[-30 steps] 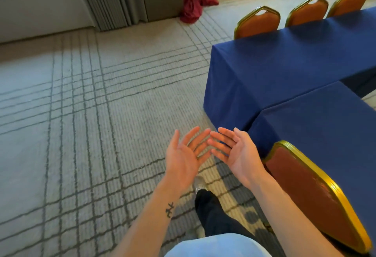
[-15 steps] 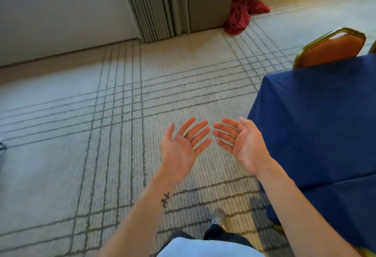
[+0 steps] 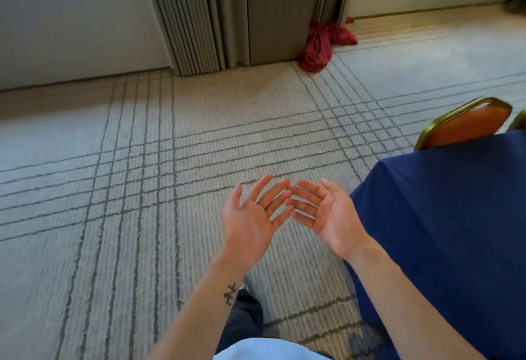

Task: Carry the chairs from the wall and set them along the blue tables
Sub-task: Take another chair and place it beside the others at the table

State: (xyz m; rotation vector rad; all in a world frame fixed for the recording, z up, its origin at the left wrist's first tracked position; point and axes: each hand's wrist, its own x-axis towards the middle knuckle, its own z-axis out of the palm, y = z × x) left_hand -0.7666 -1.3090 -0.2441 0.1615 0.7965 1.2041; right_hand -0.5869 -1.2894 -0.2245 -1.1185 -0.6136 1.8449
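Both empty, our left hand [image 3: 250,225] and right hand [image 3: 330,217] hover palms-up over the carpet [image 3: 136,188], fingers spread and straight; one chair [image 3: 469,126] stands at far right, just behind the blue table [image 3: 444,231].

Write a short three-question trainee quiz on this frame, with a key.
1. True or false: a chair stands at the far side of the blue table.
2. The red cloth lies: A on the table; B on the carpet by the folded partition; C on the chair.
3. Fill in: the left hand and right hand are both ____, holding nothing.
Key: 1 true; 2 B; 3 open.
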